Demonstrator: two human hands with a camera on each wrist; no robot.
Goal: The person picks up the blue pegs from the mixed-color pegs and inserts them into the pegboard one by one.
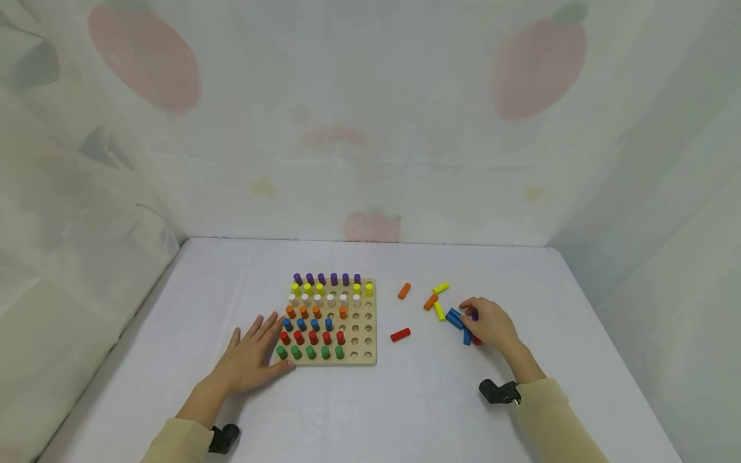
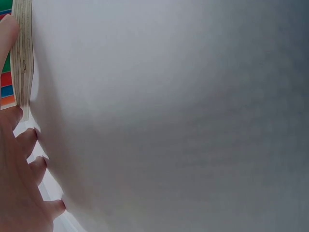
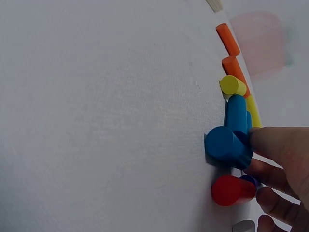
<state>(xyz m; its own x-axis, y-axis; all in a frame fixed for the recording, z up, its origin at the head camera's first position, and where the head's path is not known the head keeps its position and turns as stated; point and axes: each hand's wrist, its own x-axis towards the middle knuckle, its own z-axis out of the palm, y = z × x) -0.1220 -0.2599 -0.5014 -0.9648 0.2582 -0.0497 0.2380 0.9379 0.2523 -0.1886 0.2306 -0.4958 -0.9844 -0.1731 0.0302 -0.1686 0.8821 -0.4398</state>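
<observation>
A wooden peg board [image 1: 361, 321] carries rows of purple, yellow, white, orange, blue, red and green pegs, with bare holes toward its right side. My left hand [image 1: 251, 360] lies with spread fingers along the board's left edge, its thumb at the near left corner. Right of the board, my right hand [image 1: 492, 325] reaches into a pile of loose pegs. Its thumb touches the blue pegs [image 3: 229, 145], and the fingers bend beside a red peg [image 3: 231, 190] and a purple peg [image 3: 248, 180]. Whether it pinches one is hidden.
Between the board and the pile lie a red peg [image 1: 400, 334] and an orange peg [image 1: 404, 290]. Another orange peg [image 1: 431, 301] and two yellow pegs [image 1: 441, 288] sit just left of the pile. A grey-white peg [image 3: 244, 226] shows below the red one.
</observation>
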